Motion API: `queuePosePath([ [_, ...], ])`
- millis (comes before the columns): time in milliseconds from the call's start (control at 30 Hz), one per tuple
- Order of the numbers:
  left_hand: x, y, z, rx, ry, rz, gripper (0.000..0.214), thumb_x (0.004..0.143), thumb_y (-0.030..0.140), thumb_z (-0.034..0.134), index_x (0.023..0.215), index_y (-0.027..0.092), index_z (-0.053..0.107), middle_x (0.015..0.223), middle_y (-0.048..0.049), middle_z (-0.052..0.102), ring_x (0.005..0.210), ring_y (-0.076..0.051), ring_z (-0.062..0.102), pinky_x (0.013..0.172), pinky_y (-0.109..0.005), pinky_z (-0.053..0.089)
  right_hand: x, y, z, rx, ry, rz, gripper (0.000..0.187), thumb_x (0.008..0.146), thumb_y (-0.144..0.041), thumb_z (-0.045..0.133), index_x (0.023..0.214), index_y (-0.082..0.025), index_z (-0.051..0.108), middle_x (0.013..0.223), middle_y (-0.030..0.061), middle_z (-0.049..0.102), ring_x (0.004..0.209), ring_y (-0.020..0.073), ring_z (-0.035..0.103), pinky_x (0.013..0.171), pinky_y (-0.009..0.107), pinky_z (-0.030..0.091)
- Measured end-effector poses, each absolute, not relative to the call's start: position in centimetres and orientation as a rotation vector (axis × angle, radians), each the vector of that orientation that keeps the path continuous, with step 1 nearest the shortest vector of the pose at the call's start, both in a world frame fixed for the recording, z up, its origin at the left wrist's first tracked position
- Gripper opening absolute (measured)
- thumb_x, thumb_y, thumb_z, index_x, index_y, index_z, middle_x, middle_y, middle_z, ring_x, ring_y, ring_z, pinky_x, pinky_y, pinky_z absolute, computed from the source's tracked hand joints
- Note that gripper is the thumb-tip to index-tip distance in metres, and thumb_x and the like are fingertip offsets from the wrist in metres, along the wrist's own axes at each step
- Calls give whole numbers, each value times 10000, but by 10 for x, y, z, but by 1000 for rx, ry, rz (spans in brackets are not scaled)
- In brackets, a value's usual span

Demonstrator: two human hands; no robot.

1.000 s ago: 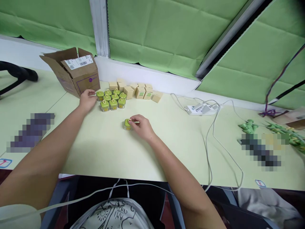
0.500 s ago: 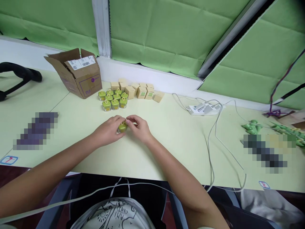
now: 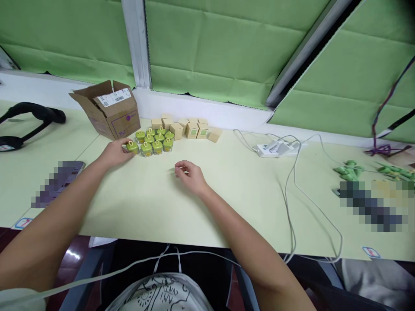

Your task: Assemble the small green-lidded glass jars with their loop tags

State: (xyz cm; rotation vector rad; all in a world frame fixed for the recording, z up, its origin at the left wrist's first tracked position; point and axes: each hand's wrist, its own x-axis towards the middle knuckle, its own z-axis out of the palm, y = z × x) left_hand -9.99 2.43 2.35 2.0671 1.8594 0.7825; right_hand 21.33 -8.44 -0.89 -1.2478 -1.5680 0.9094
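Holding a green pot at the cluster's edge

The left hand [image 3: 114, 152] has its grip closed on a green pot [image 3: 132, 147], which stands on the surface just beside the other pots [image 3: 157, 141]. The right hand [image 3: 190, 175] rests nearer the middle, its grip half curled and seemingly empty. The pots stand packed tight, so a sideways nudge from the held one could, I judge, tip its neighbours or shove them into the tan boxes [image 3: 192, 128] behind. An open carton [image 3: 112, 111] sits close by. The surface [image 3: 227, 207] is pale green. A power strip [image 3: 275, 149] and cables [image 3: 292, 194] lie to the right, with green sheeting [image 3: 210, 47] behind.
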Motion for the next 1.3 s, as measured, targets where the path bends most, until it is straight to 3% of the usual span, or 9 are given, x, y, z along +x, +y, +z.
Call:
queuePosePath([
  [133, -87, 42, 17, 1972, 1759, 930, 476, 632, 304, 811, 1092, 245, 706, 1055, -53, 738, 748, -216, 680, 790, -364, 547, 217, -83, -8, -1283, -1588, 875, 158, 873, -310, 572, 943, -209, 671, 861, 25, 706, 766, 145, 684, 713, 277, 569],
  [267, -82, 43, 11, 1891, 1727, 1054, 432, 648, 215, 767, 1074, 233, 701, 1210, -101, 678, 789, -204, 698, 786, -341, 569, 220, -81, -8, -1292, -1612, 855, 160, 879, -299, 561, 951, -208, 671, 856, 29, 709, 767, 148, 680, 720, 286, 568],
  [433, -84, 39, 15, 1848, 1700, 1068, 472, 702, 133, 687, 1169, 192, 648, 1189, -110, 658, 875, -211, 699, 809, -327, 565, 221, -80, -7, -1298, -1623, 835, 157, 882, -273, 553, 957, -206, 675, 893, 36, 717, 792, 148, 680, 736, 284, 569],
  [567, -73, 23, 37, 2094, 1868, 1129, 423, 747, 126, 668, 1166, 176, 640, 1223, -113, 652, 878, -229, 672, 915, -397, 518, 224, -77, -10, -1303, -1638, 765, 195, 909, -266, 527, 1006, -212, 687, 987, 50, 735, 871, 162, 683, 777, 296, 569],
  [633, -50, 6, 50, 2258, 1825, 1165, 338, 803, 157, 637, 1140, 190, 650, 1184, -105, 672, 925, -251, 655, 942, -411, 485, 226, -75, -13, -1297, -1668, 688, 235, 922, -236, 493, 1031, -217, 700, 1056, 59, 738, 947, 174, 681, 869, 326, 559],
  [733, 6, -26, 56, 2393, 1571, 974, 148, 888, 254, 577, 990, 207, 673, 960, -75, 715, 830, -248, 639, 796, -376, 464, 228, -73, -17, -1282, -1686, 597, 331, 897, -144, 427, 1030, -213, 722, 1109, 66, 732, 993, 177, 675, 968, 349, 525],
  [833, 62, -52, 42, 2526, 1273, 791, 129, 913, 314, 550, 884, 226, 641, 883, -82, 707, 785, -250, 629, 671, -351, 397, 231, -71, -19, -1283, -1659, 565, 356, 846, -109, 416, 953, -211, 740, 1054, 55, 741, 963, 181, 678, 938, 333, 530],
  [933, 89, -60, 17, 2540, 1261, 786, 129, 933, 289, 487, 913, 233, 602, 785, -79, 681, 681, -233, 611, 590, -350, 333, 238, -69, -18, -1330, -1614, 584, 315, 811, -122, 446, 851, -217, 743, 964, 35, 758, 913, 187, 683, 888, 325, 537],
  [1300, 70, -51, -4, 2336, 1116, 737, 168, 965, 360, 460, 859, 261, 546, 652, -3, 607, 568, -195, 536, 571, -325, 320, 241, -63, -18, -1418, -1602, 722, 318, 787, -163, 452, 854, -230, 755, 862, 6, 767, 807, 174, 682, 793, 308, 529],
])
